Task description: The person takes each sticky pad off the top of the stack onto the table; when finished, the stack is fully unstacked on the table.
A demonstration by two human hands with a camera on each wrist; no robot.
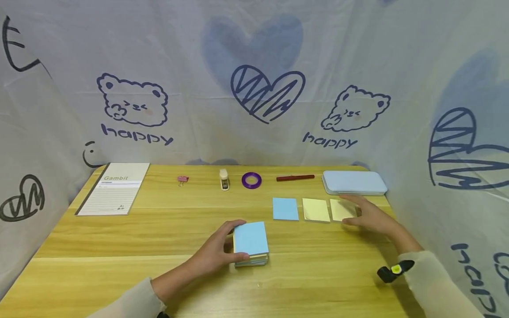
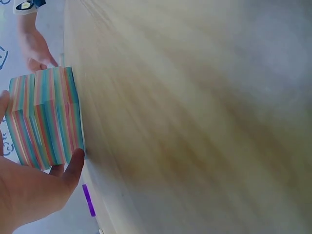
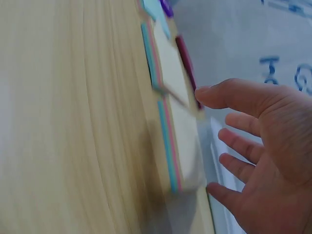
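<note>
Fingers and thumb of the left hand (image 1: 212,254) are curled in the head view around opposite sides of a thick square stack of paper sticky-note pads (image 1: 251,238), topped in light blue. By this 2-sided grip the loose layers are probably held square. The stack is positioned near the middle of the yellow wood-grain table (image 1: 159,243). Behind it to the right, 3 pads are laid in a row: a flat square light-blue paper pad (image 1: 285,209), a square pale-yellow paper pad (image 1: 316,210) and a second pale-yellow paper pad (image 1: 338,210). The last is partly covered by the right hand (image 1: 367,214), whose fingers are parted, with nothing gripped. A pale-blue oblong case (image 1: 355,182) and a dark-red slender pen (image 1: 295,178) are placed along the back, perhaps so that the front is left for handling.

From the left wrist, multicoloured striped edges are shown on the stack, its blocks slightly misaligned; this is likely why it is braced from both sides.

From the right wrist, the fingers are seen spread beside the pale-yellow pads, apparently so that an edge can be reached; whether contact is made cannot be told.
</note>
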